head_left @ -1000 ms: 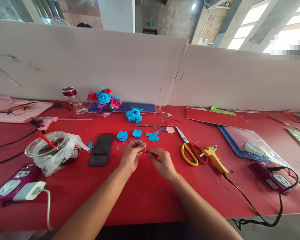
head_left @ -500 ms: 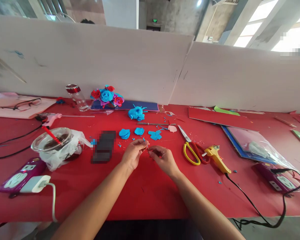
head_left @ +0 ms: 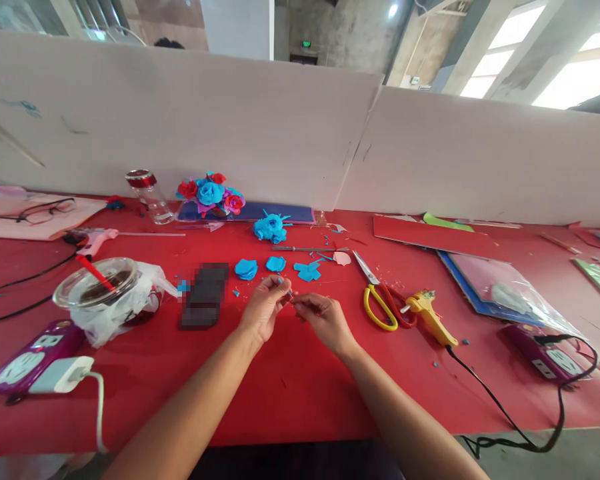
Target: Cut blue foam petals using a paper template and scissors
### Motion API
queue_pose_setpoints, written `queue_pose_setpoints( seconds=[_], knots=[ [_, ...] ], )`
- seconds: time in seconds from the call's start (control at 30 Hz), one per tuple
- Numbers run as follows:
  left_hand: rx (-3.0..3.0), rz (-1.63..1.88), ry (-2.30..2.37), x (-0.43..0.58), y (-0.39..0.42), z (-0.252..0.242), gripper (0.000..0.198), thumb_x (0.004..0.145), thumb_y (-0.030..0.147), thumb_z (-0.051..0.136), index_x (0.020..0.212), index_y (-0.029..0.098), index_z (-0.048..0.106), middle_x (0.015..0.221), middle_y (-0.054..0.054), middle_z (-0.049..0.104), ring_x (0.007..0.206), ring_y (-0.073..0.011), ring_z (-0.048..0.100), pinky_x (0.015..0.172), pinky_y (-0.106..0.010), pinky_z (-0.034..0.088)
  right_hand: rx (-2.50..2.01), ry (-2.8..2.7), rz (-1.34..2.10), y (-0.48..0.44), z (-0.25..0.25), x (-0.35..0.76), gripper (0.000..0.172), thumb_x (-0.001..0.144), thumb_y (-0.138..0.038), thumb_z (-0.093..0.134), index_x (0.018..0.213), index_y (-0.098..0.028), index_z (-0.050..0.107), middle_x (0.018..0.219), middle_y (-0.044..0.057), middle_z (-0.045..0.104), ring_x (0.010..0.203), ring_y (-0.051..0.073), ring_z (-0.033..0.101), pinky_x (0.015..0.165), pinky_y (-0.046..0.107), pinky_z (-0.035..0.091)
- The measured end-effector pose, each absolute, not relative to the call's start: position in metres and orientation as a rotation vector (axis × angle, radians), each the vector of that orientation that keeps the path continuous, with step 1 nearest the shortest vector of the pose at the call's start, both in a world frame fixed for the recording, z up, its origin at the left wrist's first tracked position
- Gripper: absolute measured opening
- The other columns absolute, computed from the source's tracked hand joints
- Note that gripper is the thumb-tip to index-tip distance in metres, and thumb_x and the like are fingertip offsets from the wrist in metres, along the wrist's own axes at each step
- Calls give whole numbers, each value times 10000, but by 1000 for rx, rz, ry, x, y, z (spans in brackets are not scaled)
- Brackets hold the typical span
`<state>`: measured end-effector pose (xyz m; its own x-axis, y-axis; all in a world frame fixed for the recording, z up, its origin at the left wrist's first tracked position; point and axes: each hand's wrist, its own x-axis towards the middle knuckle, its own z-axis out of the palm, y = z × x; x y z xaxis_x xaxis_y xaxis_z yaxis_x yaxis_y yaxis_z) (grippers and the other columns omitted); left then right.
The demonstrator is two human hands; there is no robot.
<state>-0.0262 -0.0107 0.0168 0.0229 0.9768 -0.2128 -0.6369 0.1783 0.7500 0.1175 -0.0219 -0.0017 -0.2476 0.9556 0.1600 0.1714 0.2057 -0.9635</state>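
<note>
Over the red table, my left hand [head_left: 265,310] and my right hand [head_left: 326,321] meet, fingertips almost touching. Both pinch a thin stem with a bit of blue paper [head_left: 289,294] on it; the fingers cover most of it. Just beyond them lie cut blue paper petals: a stack [head_left: 246,269], a smaller stack [head_left: 276,264] and a spread group [head_left: 309,271]. Behind these are a bundle of thin wires [head_left: 307,249], a pale pink petal [head_left: 342,258] and blue paper roses [head_left: 271,227].
Scissors [head_left: 380,303] with yellow and red handles and a yellow glue gun [head_left: 427,313] lie to the right. On the left are a dark pixelated item [head_left: 204,297], a drink cup [head_left: 100,283] and a power strip [head_left: 40,357]. A paper-flower bouquet [head_left: 211,193] stands behind.
Both hands stay pinched together at nearly the same place. The blue bit between the fingertips shows more clearly now. The whole view has shifted slightly.
</note>
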Motion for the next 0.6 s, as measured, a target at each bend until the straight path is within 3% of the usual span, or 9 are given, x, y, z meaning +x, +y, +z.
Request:
queue_pose_setpoints(
  seconds=[0.07,0.13,0.23,0.33,0.43,0.6],
  knots=[
    [561,1295,778,-27,-10,19,368,635,501,751,746,169,638,722,-33,675,718,-158,633,667,-267,448,-1089,-1554,1179,-21,-2,118,180,815,-286,578,899,-189,704,658,6,640,591,132,597,593,250,500],
    [573,1233,766,-28,-10,20,433,681,556,690,856,160,672,827,-77,702,794,-187,645,688,-283,451,-1092,-1502,1215,-20,-2,119,185,808,-299,586,891,-185,705,649,7,634,589,131,592,594,251,498],
    [606,1221,793,-28,-10,19,332,619,360,799,861,157,697,856,-71,715,826,-175,646,738,-274,447,-1074,-1424,1267,-20,0,119,182,789,-298,600,883,-183,705,646,5,628,590,126,583,593,250,493],
    [608,1286,822,-27,-9,16,228,544,227,838,699,149,691,731,-42,703,759,-151,636,754,-270,442,-1048,-1376,1327,-21,2,118,164,771,-297,615,854,-182,697,642,-3,619,591,120,573,599,249,487],
    [603,1336,841,-26,-9,14,213,532,228,841,625,158,664,642,-10,668,666,-119,601,705,-256,433,-1030,-1354,1388,-22,3,116,174,765,-330,627,831,-179,684,633,-9,613,576,116,563,596,252,477],
    [685,1233,818,-23,-12,13,212,610,291,806,747,157,716,832,-60,712,767,-141,609,739,-272,436,-1016,-1308,1408,-22,6,118,221,777,-390,630,801,-173,659,623,-7,609,562,115,544,585,250,460]
  ],
)
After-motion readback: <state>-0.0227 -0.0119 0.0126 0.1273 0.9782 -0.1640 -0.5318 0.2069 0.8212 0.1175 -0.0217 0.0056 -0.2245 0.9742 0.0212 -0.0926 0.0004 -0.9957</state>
